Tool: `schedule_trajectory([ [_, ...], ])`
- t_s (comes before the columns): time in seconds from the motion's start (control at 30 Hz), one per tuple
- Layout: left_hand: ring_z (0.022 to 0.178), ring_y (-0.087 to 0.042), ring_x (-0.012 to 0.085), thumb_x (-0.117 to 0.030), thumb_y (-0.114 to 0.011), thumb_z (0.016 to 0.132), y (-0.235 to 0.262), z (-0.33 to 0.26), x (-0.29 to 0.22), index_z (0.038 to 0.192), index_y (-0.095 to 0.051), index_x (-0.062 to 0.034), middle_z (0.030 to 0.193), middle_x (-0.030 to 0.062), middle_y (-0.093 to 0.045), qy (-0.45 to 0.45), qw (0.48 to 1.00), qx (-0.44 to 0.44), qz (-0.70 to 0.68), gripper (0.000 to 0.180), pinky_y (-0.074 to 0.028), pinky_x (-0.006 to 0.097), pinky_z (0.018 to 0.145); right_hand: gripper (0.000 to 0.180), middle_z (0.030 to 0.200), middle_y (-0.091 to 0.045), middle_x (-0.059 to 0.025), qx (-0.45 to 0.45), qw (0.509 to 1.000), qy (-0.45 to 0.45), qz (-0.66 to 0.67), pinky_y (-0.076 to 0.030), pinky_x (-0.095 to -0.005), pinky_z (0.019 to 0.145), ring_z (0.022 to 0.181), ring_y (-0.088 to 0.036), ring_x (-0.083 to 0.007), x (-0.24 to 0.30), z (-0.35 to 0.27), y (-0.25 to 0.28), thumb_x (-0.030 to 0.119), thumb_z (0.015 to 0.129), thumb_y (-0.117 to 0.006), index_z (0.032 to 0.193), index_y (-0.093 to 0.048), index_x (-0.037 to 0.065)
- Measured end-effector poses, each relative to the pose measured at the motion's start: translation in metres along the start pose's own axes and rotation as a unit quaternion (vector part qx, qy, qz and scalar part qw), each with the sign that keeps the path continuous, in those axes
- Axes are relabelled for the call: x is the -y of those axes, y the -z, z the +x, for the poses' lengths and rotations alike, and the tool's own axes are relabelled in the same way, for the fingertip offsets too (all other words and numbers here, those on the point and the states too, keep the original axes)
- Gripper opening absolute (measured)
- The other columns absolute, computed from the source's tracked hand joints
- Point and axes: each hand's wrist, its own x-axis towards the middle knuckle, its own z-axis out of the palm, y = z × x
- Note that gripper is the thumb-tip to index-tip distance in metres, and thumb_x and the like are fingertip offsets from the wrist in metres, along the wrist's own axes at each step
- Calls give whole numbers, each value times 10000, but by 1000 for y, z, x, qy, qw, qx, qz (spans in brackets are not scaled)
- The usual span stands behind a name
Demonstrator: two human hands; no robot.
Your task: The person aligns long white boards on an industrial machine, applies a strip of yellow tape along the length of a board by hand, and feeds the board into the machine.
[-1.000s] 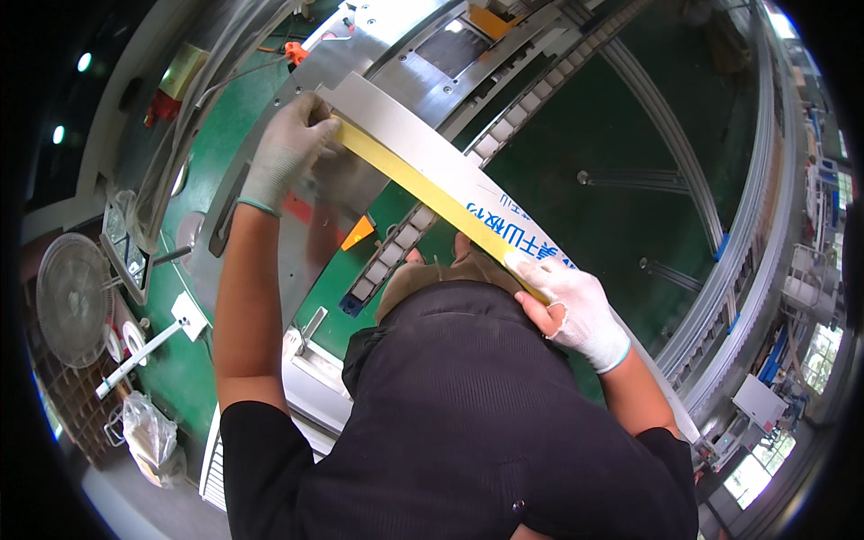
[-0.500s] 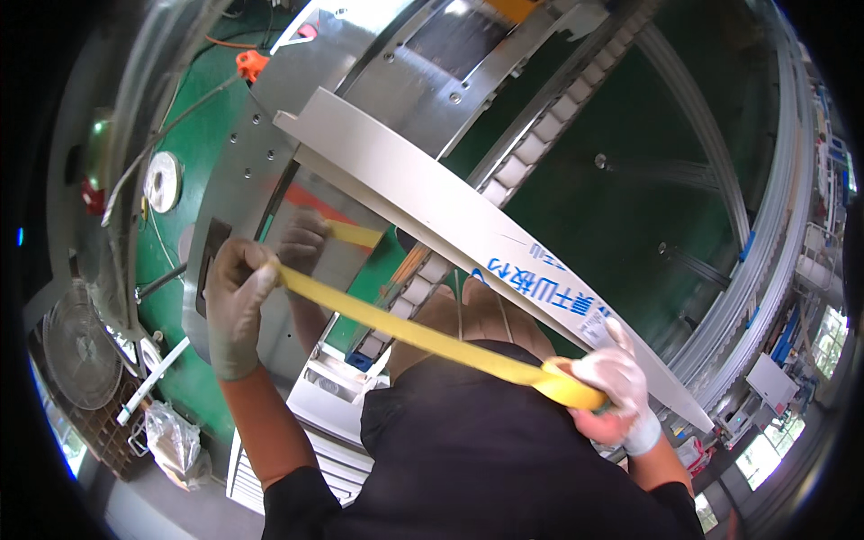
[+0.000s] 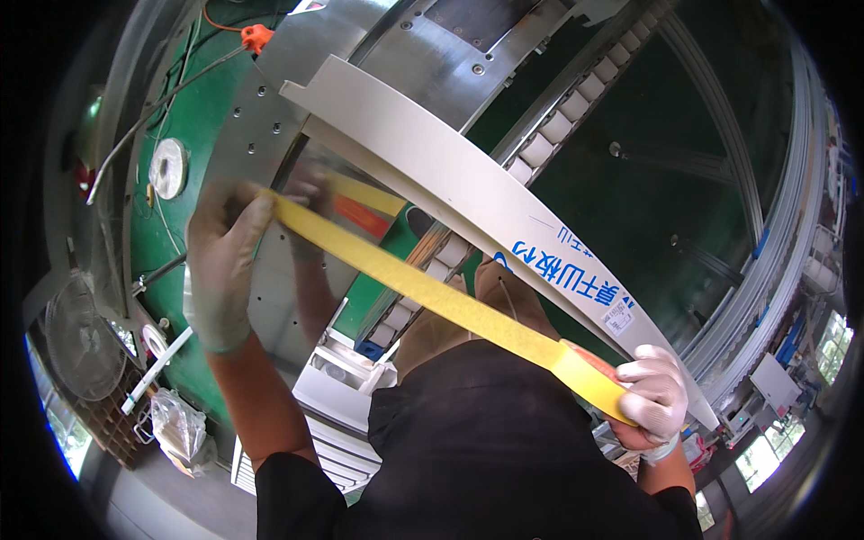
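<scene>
Both of my hands wear whitish gloves. Up at the left, my left hand (image 3: pixel 219 265) pinches the free end of a yellow tape strip (image 3: pixel 423 290) between thumb and fingers. The strip runs taut, slanting down across my body, to the tape roll (image 3: pixel 594 382). My right hand (image 3: pixel 655 393) grips that roll at the lower right, fingers wrapped around its far side. Beyond the strip lies a long white panel (image 3: pixel 432 153) with blue markings and a small label, apart from the tape. The shiny metal plate (image 3: pixel 337 202) behind it mirrors my left hand and the tape.
A conveyor with white rollers (image 3: pixel 558 126) runs diagonally past the panel. Metal rails (image 3: pixel 774 225) curve along the right. On the green floor at left are a white reel (image 3: pixel 168 168), a fan (image 3: pixel 85 337) and a plastic bag (image 3: pixel 178 423).
My hands have drawn a little farther apart, the left one up and leftward, the right one rightward. More tape shows between them, and the roll has turned in my right hand.
</scene>
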Motion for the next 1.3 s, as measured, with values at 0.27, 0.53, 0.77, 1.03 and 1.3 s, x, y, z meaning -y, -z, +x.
schedule_trajectory([
  [0.27,815,-532,72,-113,-708,1007,-43,37,-28,985,-620,-7,866,-8,-571,-26,990,118,66,140,-454,240,757,310,685,-581,-36,130,984,-76,-93,-440,-403,602,613,-586,-280,7,22,-11,164,762,-861,1068,-807,162],
  [0.53,809,-522,81,-111,-703,1015,-64,45,-16,986,-615,-6,864,1,-568,-77,993,41,77,140,-455,248,760,357,780,-712,-133,45,979,-189,57,-497,-371,664,671,-662,-292,4,33,-3,144,798,-834,1141,-804,49],
  [0.77,795,-518,87,-112,-700,1032,-71,45,-20,999,-610,-5,861,2,-558,-89,992,3,91,144,-455,252,747,380,858,-749,-139,25,969,-218,111,-518,-340,704,742,-689,-248,-2,33,-3,167,823,-833,1181,-801,43],
  [1.03,729,-559,167,-109,-720,1001,-73,52,-11,986,-624,2,817,77,-600,-119,983,-40,137,147,-493,319,705,416,975,-767,-141,-5,960,-241,140,-537,-321,754,827,-707,-226,-18,34,-4,200,861,-837,1245,-781,50],
  [1.3,709,-542,188,-132,-730,990,-70,56,-8,955,-606,-2,804,80,-577,-153,972,-41,174,183,-484,350,689,421,1070,-771,-158,13,939,-303,161,-559,-319,861,959,-733,-238,-26,38,-13,185,854,-835,1244,-787,37],
])
